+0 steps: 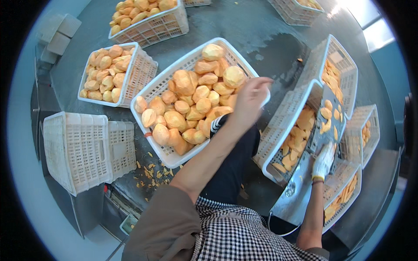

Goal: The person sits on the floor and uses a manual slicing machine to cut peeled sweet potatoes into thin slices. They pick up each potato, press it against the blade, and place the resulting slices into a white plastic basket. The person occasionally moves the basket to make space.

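My left hand is bare and a little blurred. It hangs over the right rim of a large white crate of peeled sweet potatoes. Its fingers are stretched out, with nothing visible in them. To the right, my right hand, in a white knit glove, presses down on a grey metal slicing board. Its fingers are bunched; whatever lies under them is hidden. Several orange slices lie on the board beyond the glove. The board rests across a white crate holding more cut slices.
More crates of peeled sweet potatoes stand at left and far left. Upturned white crates are stacked nearer left. Other slice crates crowd the right side. Peel scraps litter the floor, and a wet patch spreads ahead.
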{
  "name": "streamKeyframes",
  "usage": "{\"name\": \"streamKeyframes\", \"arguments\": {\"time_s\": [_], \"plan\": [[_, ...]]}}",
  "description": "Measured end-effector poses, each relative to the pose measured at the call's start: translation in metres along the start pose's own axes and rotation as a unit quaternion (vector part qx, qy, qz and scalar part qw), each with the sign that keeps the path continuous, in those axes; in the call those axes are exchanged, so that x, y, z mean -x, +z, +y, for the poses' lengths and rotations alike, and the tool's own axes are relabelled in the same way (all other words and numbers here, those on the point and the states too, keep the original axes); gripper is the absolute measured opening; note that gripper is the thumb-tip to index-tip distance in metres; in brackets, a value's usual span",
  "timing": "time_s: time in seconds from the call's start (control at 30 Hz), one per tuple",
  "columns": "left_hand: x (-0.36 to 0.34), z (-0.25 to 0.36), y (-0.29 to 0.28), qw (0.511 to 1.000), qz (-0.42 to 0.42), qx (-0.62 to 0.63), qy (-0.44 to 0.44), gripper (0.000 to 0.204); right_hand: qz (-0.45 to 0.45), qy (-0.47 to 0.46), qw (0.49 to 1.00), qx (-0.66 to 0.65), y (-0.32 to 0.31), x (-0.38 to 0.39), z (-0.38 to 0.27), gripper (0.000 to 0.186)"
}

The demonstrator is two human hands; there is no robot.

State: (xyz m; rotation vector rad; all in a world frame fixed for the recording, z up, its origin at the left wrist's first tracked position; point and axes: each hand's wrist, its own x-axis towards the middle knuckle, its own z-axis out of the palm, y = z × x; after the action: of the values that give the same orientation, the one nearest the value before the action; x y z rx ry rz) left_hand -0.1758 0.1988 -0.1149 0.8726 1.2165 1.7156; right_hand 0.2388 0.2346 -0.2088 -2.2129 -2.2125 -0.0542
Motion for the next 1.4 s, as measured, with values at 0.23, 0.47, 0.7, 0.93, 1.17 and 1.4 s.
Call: {"name": "streamKeyframes", "arguments": {"time_s": [0.23, 0.47, 0.7, 0.93, 1.17, 1.4], "plan": [[0.135, -0.059, -0.232, 0.634, 0.173, -0.747, -0.101, 0.060, 0.046, -0.064, 0.996, 0.045, 0.036, -0.068, 0.037, 0.048], [0.154, -0.071, -0.271, 0.625, 0.107, -0.734, -0.242, 0.073, 0.059, 0.027, 0.959, -0.276, 0.032, -0.101, 0.021, 0.051], [0.118, 0.011, -0.215, 0.966, 0.151, 0.096, -0.185, 0.066, 0.119, 0.078, 0.742, -0.655, -0.019, -0.043, -0.040, 0.048], [0.096, 0.067, 0.017, 0.983, -0.173, 0.049, -0.037, 0.072, -0.073, -0.151, 0.714, -0.680, -0.173, 0.081, -0.188, 0.064], [0.071, -0.015, 0.157, 0.899, -0.347, -0.246, 0.105, 0.052, -0.002, 0.160, 0.602, -0.783, -0.149, 0.099, -0.069, 0.048], [0.007, -0.068, 0.148, 0.963, -0.192, -0.122, -0.143, 0.042, 0.092, 0.079, 0.926, -0.358, -0.082, 0.131, -0.008, 0.041]]}}
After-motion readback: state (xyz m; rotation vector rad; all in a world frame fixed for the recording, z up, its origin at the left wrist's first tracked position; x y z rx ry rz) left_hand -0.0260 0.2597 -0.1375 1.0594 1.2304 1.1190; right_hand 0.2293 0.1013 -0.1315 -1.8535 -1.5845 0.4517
